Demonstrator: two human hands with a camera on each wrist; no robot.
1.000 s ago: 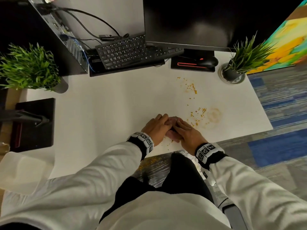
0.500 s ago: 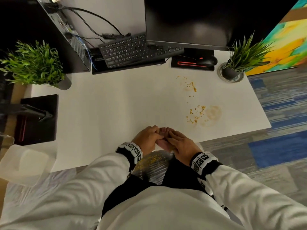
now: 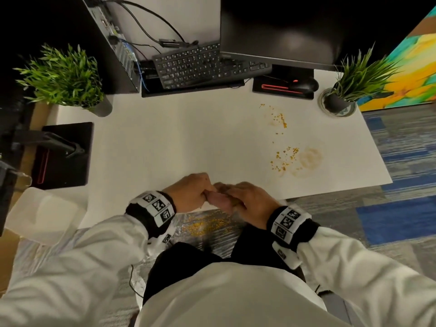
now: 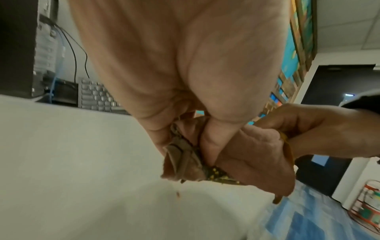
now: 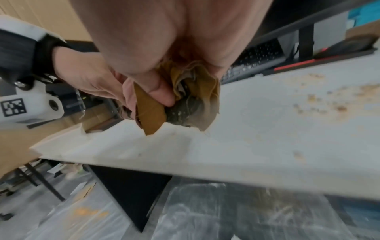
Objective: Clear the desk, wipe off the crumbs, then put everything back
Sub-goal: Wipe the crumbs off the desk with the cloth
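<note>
At desk (image 3: 188,142) edge | left hand (image 3: 188,191), right hand (image 3: 251,202) still grip cloth (image 4: 252,155) | now lifted off

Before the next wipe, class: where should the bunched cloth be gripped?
Grip the cloth by its gathered top from above, as the left hand and right hand do now; its loose corners hang down, leaving the soiled underside free to meet the desk.

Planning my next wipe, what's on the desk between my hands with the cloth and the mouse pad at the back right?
Head view: between the hands gripping the cloth and the mouse pad, yellow crumbs and a faint ring stain lie on the white desk.
</note>
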